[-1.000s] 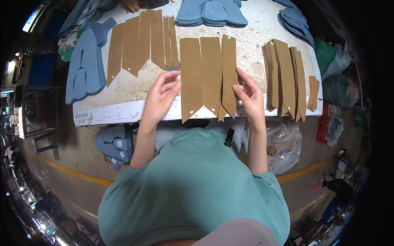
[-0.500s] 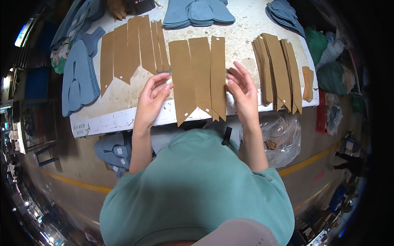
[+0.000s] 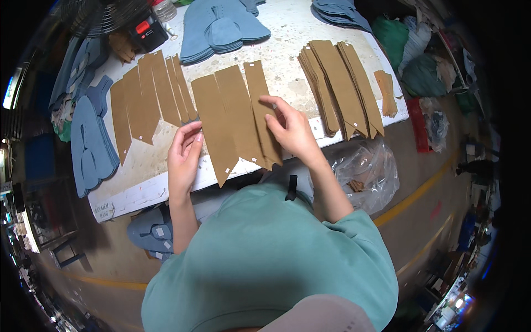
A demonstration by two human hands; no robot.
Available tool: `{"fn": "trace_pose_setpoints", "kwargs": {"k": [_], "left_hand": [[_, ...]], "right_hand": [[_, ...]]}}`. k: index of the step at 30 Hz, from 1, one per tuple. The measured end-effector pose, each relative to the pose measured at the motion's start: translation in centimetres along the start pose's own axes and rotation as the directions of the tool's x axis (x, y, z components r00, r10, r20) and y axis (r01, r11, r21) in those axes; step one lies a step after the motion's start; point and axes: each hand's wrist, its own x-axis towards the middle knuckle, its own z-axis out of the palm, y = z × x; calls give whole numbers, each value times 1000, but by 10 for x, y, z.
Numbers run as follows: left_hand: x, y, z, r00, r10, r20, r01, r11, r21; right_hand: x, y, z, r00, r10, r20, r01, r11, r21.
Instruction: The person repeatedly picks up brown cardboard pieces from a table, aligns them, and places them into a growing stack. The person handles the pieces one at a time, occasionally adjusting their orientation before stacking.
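In front of me, three long tan leather-like pieces lie side by side at the table's near edge: a wide left piece, a middle piece and a narrow right strip. Their near ends are cut slanted or pointed, and small white tags sit on them. My left hand is at the left piece's outer edge, fingers loosely bent with nothing visible in them. Over the right strip, my right hand rests its thumb and forefinger on the surface, spread apart. Its other fingers are partly hidden.
More tan pieces are laid out on the left, and tan stacks stand on the right beside a small tan bundle. Blue-grey stacks lie at the back and a blue-grey pile at far left. A plastic bag is below the table.
My right hand has moved inward from beside the right strip onto its surface. My left hand stays by the left edge. The view has turned, shifting the table in the picture.
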Motion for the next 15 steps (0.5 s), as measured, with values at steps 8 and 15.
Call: {"fn": "trace_pose_setpoints", "kwargs": {"k": [8,15], "left_hand": [[2,-3,-1,1000,-8,3,8,1000,-30],[1,-3,-1,1000,11,15,-11,1000,-19]], "right_hand": [[22,-12,-70,978,-185,92,206,904,-374],[49,-10,-150,941,-326,88,336,925,-175]]}}
